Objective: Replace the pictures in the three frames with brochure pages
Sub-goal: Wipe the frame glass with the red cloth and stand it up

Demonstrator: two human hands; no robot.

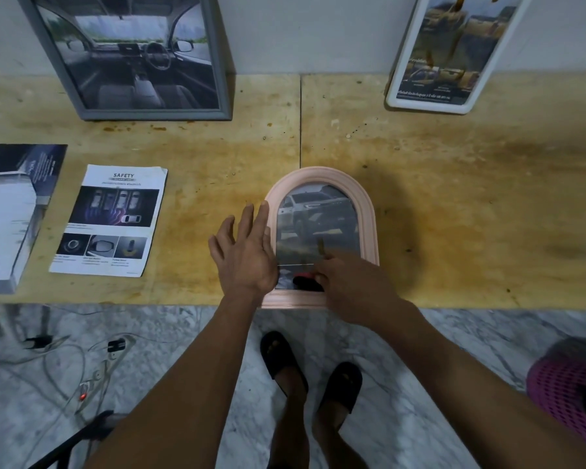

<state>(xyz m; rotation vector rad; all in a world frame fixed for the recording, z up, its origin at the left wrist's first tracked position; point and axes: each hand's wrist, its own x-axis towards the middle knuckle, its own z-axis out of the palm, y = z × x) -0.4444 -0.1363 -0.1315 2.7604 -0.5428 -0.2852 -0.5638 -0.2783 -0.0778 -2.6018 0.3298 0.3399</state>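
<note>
A pink arched frame lies flat at the table's front edge, showing a brochure page with a silver pickup truck. My left hand lies with straight fingers along the frame's left rim. My right hand covers the frame's lower right corner, fingers curled round a small red and black tool lying on the picture; its blurred tip points up over the page. A grey frame with a car interior page leans on the wall at back left. A white frame with a yellowish truck page leans at back right.
A loose brochure page headed SAFETY lies left of the pink frame, and a brochure booklet lies at the far left. The wooden table ends near my body. Cables and a pink basket are on the marble floor.
</note>
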